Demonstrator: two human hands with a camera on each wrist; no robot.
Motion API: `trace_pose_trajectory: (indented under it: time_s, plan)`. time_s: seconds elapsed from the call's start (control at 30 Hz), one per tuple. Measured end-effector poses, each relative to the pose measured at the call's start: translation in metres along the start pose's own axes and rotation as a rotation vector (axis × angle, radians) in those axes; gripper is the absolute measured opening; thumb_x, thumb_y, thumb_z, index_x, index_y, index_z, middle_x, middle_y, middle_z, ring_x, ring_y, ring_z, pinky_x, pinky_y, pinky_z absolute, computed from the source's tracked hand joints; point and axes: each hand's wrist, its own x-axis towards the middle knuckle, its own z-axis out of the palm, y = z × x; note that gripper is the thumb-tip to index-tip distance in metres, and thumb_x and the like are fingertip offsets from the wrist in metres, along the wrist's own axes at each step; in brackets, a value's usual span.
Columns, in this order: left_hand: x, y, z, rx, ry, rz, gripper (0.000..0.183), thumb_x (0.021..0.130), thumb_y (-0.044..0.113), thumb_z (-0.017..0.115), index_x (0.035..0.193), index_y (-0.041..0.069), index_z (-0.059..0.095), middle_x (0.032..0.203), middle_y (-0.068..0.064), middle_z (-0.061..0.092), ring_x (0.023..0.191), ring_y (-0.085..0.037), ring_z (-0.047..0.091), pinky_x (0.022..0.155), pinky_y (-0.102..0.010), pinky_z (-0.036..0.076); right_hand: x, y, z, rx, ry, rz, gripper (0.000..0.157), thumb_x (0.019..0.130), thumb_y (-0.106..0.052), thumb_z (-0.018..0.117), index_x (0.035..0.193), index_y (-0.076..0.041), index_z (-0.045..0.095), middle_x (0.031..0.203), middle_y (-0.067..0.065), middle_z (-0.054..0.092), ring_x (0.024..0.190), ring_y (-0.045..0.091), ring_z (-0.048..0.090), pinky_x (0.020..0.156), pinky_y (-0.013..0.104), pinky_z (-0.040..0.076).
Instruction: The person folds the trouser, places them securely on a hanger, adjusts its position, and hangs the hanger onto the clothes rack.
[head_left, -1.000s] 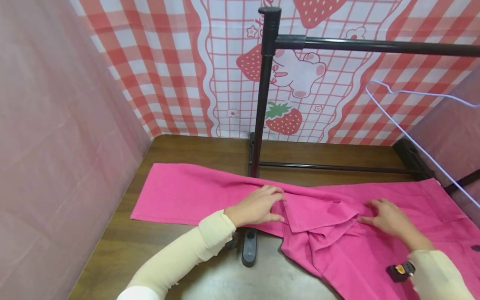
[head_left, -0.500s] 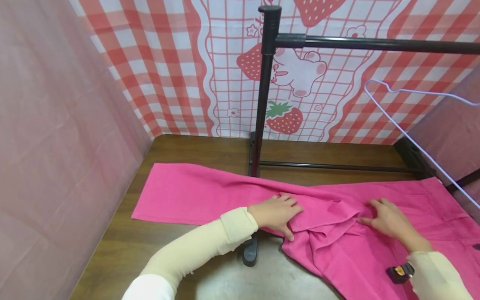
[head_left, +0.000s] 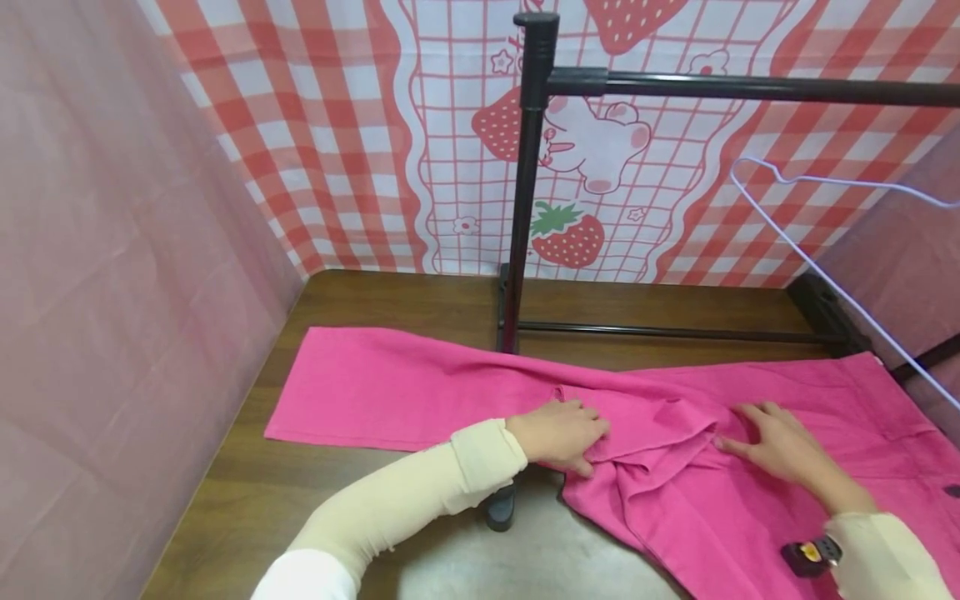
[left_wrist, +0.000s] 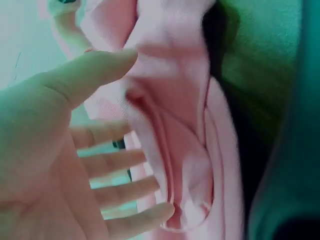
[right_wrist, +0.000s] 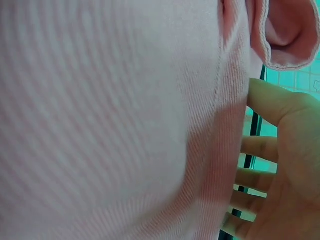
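Bright pink trousers point(head_left: 405, 383) lie across the table, one leg stretched out to the left and the waist at the right. Bunched folds gather in the middle, between the two hands. My left hand point(head_left: 558, 433) rests on the near edge of these folds; the left wrist view shows its fingers point(left_wrist: 117, 192) spread and fairly straight against a folded leg opening. My right hand point(head_left: 780, 446) touches the cloth right of the bunch, thumb and fingers apart. In the right wrist view the trousers point(right_wrist: 125, 110) partly hide its fingertips.
A black garment rack point(head_left: 525, 208) stands on the wooden table point(head_left: 405, 292), its foot point(head_left: 500, 510) partly under the trousers. A lilac hanger point(head_left: 825, 275) hangs at the right. Checked strawberry cloth point(head_left: 352, 167) covers the back, with a pink curtain point(head_left: 135, 292) at the left.
My left hand has moved right along the trousers, from the edge of the folded leg onto the folds. My right hand has stayed almost in place. The trousers lie nearly unchanged.
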Motion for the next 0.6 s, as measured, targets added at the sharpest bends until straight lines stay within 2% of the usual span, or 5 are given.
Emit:
trace_pose_trajectory:
  time_s: [0.1,0.2,0.3,0.43,0.6]
  plan:
    - [0.005,0.004,0.002,0.01,-0.027,-0.021,0.039,0.085,0.047,0.071,0.111,0.02,0.058,0.101,0.008,0.062,0.095,-0.01,0.055,0.084,-0.022,0.046,-0.004,0.004,-0.002,0.014,0.018,-0.021,0.074,0.077,-0.041,0.078,0.123,0.012,0.054,0.111,0.038,0.054,0.103,0.057,0.051,0.086,0.067,0.042]
    - [0.011,0.003,0.002,-0.009,0.021,-0.021,0.024,0.087,0.037,0.071,0.102,0.021,0.062,0.091,0.01,0.062,0.086,-0.006,0.055,0.079,-0.02,0.045,-0.008,0.01,-0.005,0.027,0.016,-0.018,0.074,0.075,-0.039,0.08,0.121,0.013,0.054,0.111,0.04,0.054,0.103,0.058,0.051,0.085,0.067,0.042]
    - [0.014,0.0,0.0,-0.055,0.061,-0.007,0.009,0.087,0.027,0.071,0.084,0.022,0.064,0.074,0.011,0.057,0.072,-0.005,0.05,0.067,-0.019,0.042,-0.012,0.019,-0.012,0.034,-0.01,0.021,0.075,0.077,-0.04,0.079,0.12,0.015,0.053,0.114,0.044,0.051,0.106,0.06,0.047,0.086,0.068,0.041]
    - [0.011,-0.008,-0.005,-0.131,0.065,-0.005,0.025,0.087,0.025,0.071,0.068,0.021,0.054,0.062,0.01,0.043,0.064,-0.006,0.038,0.057,-0.019,0.033,-0.02,0.036,-0.02,0.023,-0.016,0.078,0.076,0.079,-0.042,0.076,0.117,0.019,0.052,0.114,0.047,0.048,0.106,0.062,0.044,0.086,0.07,0.039]
    - [-0.006,-0.024,-0.019,-0.216,0.078,-0.049,0.032,0.087,0.029,0.072,0.07,0.02,0.047,0.061,0.01,0.037,0.061,-0.005,0.035,0.057,-0.017,0.03,-0.041,0.07,-0.019,-0.014,0.028,0.128,0.074,0.077,-0.044,0.077,0.107,0.02,0.054,0.101,0.046,0.052,0.096,0.063,0.047,0.079,0.067,0.041]
